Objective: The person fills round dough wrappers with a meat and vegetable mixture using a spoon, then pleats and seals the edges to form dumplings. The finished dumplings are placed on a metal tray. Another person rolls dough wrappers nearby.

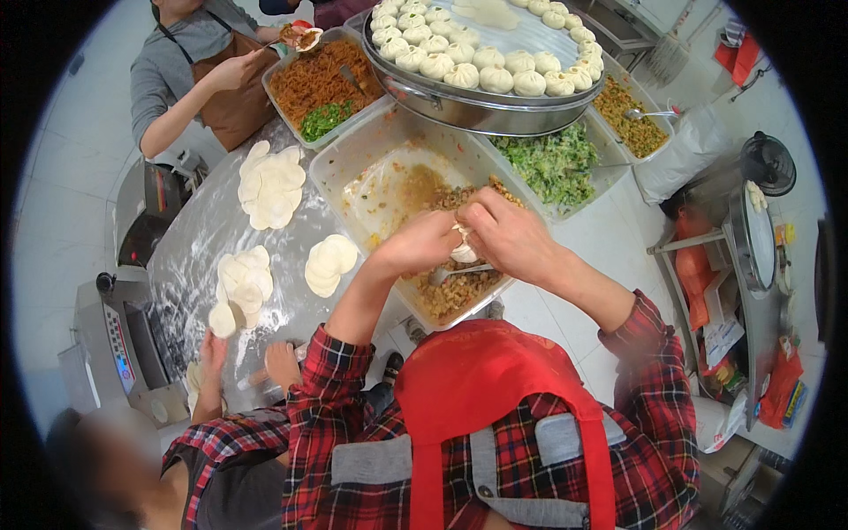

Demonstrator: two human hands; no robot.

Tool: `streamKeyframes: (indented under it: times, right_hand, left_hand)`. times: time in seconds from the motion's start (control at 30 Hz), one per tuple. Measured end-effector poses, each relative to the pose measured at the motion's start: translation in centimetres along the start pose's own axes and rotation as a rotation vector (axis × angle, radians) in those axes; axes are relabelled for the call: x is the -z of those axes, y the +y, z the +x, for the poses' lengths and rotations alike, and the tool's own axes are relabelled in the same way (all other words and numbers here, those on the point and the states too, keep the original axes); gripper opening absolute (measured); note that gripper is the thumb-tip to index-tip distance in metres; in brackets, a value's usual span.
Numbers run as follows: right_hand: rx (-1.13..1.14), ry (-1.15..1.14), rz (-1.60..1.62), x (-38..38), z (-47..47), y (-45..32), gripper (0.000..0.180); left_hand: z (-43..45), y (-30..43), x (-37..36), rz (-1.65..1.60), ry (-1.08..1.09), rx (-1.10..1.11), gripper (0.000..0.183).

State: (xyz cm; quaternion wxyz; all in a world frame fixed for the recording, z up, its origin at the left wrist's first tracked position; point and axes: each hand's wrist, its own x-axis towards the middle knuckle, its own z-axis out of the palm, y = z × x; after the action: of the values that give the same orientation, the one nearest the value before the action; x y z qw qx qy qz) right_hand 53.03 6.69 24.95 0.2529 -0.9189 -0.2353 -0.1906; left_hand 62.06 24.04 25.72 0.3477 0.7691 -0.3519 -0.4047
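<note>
Both of my hands meet over a plastic tub [331, 165] of chopped filling. My left hand [424, 240] curls around one side of a small dough bun [464, 250], and the fingers of my right hand [500, 228] pinch the dough at its top. Part of the bun is hidden by the fingers. Below it a metal spoon [457, 271] lies in the brown filling [457, 295]. A stack of round dough wrappers [330, 265] lies on the floured metal table [199, 218], left of the tub. Raised above the tub's far side, a round steamer tray [490, 112] carries many pleated buns [495, 78].
More wrappers [271, 185] lie farther left. Tubs of shredded orange filling [318, 76], green filling [553, 162] and mixed filling [629, 119] flank the steamer. A co-worker with a rolling pin [255, 379] is close at left; another fills a wrapper at upper left.
</note>
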Motion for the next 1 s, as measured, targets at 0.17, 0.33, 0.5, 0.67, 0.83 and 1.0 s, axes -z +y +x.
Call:
streamKeyframes:
  times: [0.17, 0.33, 0.5, 0.67, 0.83, 1.0]
  right_hand:
    - [-0.052, 0.087, -0.057, 0.0, -0.2, 1.0, 0.019]
    - [-0.276, 0.155, -0.093, 0.4, 0.7, -0.5, 0.016]
    - [-0.124, 0.090, -0.129, 0.5, -0.1, -0.5, 0.018]
    - [-0.136, 0.119, -0.068, 1.2, 0.6, -1.4, 0.016]
    - [-0.086, 0.058, -0.108, 1.5, 0.2, -1.3, 0.015]
    - [-0.154, 0.113, -0.085, 2.2, 1.4, -2.7, 0.013]
  left_hand:
    - [0.7, -0.9, -2.7, -1.023, 0.091, -0.202, 0.042]
    - [2.9, -3.4, -6.7, -1.169, 0.449, -0.309, 0.067]
    - [2.8, -3.6, -6.9, -1.024, 0.533, -0.323, 0.071]
    - [2.5, -3.2, -6.5, -0.961, 0.640, -0.193, 0.072]
    - [2.3, -2.0, -6.7, -1.088, 0.607, -0.254, 0.070]
    - [1.6, -2.5, -5.5, -1.256, 0.440, -0.164, 0.068]
